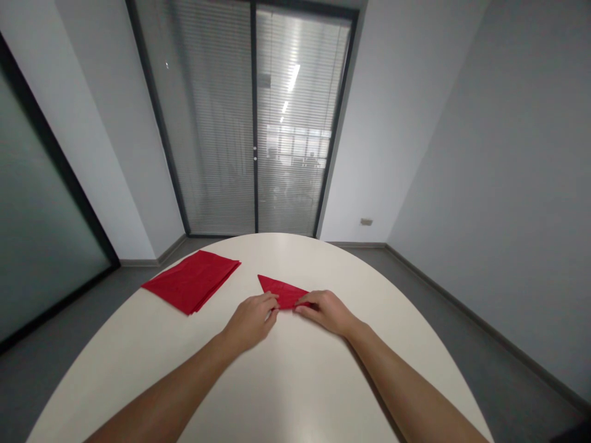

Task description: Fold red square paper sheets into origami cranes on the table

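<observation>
A red sheet, folded to a pointed shape (285, 291), lies on the white round table (258, 394); from here I cannot tell whether it is paper or cloth. My left hand (253, 319) pinches its near left edge between thumb and fingers. On the near right edge, my right hand (327, 309) grips it the same way, covering the right corner. Both hands rest low over the tabletop, a short gap apart.
To the left on the table lies a stack of red sheets (191, 282), its layers showing at the right edge. Beyond the table stands a glass door with blinds (221, 123). A wall socket (366, 221) sits low on the far wall.
</observation>
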`<state>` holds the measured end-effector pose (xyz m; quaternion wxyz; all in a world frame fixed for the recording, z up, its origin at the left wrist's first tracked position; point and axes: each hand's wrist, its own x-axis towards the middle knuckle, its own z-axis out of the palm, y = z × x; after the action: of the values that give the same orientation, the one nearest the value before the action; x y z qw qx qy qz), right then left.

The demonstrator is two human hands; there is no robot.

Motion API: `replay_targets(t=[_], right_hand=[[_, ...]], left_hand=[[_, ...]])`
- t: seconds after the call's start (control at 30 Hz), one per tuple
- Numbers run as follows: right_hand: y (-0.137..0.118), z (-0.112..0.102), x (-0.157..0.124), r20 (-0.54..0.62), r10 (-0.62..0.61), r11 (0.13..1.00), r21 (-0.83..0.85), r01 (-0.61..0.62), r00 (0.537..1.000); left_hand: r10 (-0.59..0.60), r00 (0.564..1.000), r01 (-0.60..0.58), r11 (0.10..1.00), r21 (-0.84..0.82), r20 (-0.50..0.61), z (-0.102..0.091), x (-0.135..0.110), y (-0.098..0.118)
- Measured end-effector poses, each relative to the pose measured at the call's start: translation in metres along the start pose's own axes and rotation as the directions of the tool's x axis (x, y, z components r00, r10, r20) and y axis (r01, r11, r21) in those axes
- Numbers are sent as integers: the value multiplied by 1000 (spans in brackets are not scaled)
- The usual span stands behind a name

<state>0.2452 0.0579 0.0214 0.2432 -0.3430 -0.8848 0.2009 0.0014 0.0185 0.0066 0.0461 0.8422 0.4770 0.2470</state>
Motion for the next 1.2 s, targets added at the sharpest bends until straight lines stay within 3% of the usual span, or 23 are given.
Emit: replay_targets(t=[0.2, 0.53, 0.67, 0.97, 1.2], right_hand=[[8, -1, 0, -82, 41, 996, -79, -47, 996], [12, 10, 3, -173, 152, 988, 53, -145, 973], [15, 14, 5, -198, 137, 989, 86, -122, 971], [16, 16, 8, -271, 46, 999, -14, -52, 961], [21, 17, 8, -300, 120, 987, -64, -146, 946]], left_hand=[[-51, 999, 51, 999, -18, 0, -2, 0, 1], [-57, 998, 55, 996, -76, -17, -3, -1, 0], [21, 1000, -21, 997, -80, 1, -1, -1, -4], [65, 998, -67, 996, 60, 20, 3, -2, -5], [103, 994, -104, 994, 44, 25, 2, -2, -5]])
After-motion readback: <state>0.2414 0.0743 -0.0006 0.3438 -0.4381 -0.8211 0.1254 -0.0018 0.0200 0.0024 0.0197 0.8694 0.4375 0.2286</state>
